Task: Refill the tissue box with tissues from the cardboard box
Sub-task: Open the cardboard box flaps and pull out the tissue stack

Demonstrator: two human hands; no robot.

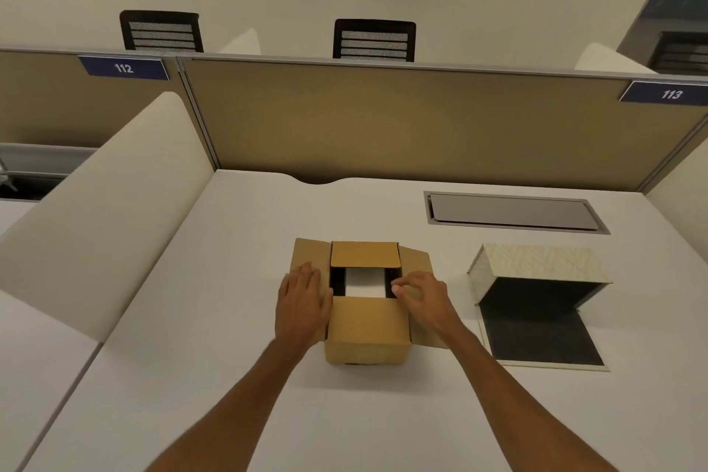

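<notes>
A brown cardboard box (367,330) stands in the middle of the white desk with its top flaps partly open. White tissues (366,282) show through the gap between the flaps. My left hand (302,303) lies flat on the box's left flap, fingers spread. My right hand (419,295) rests on the right flap, its fingertips curled at the edge of the opening. To the right stands the tissue box (536,272), cream patterned with a dark lining, lying open with its lid flap flat on the desk.
A grey cable hatch (513,211) is set into the desk (230,318) behind the tissue box. Tan partition panels (383,119) close the back. A cream divider (103,222) rises at the left. Black chairs stand beyond the partition.
</notes>
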